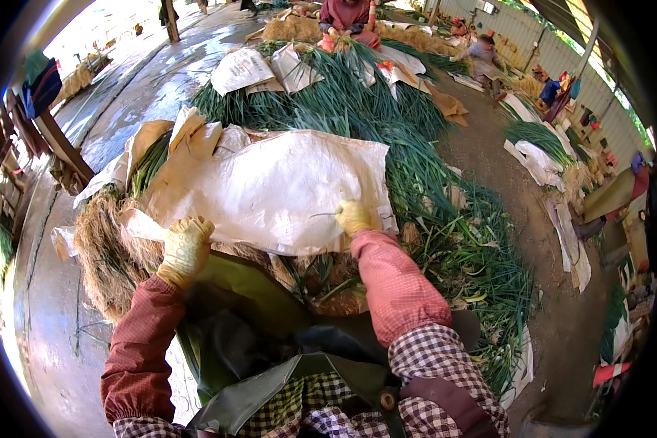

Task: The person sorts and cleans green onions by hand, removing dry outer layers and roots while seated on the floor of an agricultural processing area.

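At white sack [292, 179]: left hand [185, 250] fisted, right hand [353, 217] gripping thin rod [323, 214].

1. Left grip [186, 248] and right grip [353, 217], in fabric gloves: pale yellow.
2. Broad white woven-looking sheet [285, 186]: tan-tinged toward its left end.
3. Long, slender green leaves [409, 168]: deep green, yellow-green in places.
4. Shaggy, fibrous straw-brown roots [98, 241]: straw brown throughout.
5. Loose coral-red cloth sleeve covers [398, 288]: finely gridded.
6. Dark-and-white cloth sleeve [431, 358]: checked.
7. Smooth olive-green apron [237, 288]: plain.
8. Hard, flat floor [51, 306]: grey at left, brown at right.
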The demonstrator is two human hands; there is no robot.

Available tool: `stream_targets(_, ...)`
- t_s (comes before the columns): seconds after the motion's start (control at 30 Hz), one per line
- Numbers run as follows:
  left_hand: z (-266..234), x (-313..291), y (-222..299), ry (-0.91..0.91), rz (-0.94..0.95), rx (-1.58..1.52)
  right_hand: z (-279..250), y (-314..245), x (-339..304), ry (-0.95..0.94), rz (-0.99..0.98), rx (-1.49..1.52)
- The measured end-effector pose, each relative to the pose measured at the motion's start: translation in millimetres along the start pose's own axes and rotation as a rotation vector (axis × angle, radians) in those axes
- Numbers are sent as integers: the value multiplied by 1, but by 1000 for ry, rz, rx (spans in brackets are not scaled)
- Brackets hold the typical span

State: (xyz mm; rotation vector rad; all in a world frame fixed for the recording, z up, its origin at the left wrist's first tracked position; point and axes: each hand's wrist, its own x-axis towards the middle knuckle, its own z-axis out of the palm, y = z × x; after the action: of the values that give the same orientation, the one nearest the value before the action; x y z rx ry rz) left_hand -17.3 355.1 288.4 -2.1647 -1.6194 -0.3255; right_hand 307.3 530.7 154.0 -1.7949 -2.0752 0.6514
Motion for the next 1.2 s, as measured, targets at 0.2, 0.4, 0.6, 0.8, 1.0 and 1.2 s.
stream_targets(0.2,6,5,-7,41,-20,-64,-114,169,-56,209,463,-502)
stream_targets(0.4,7,9,-5,49,-26,-67,-97,184,-121,-430,638,-852)
stream_targets(0.6,20,21,5,49,-38,-56,-52,81,-96,177,-155,-174)
stream_targets(0.8,18,14,-13,73,-36,-68,7,48,-53,161,-43,-236)
stream_targets(1.0,22,14,-15,47,-149,-199,-45,150,-56,340,389,-108)
stream_targets(1.2,21,16,-7,96,-122,-154,-183,253,-100,728,539,-404)
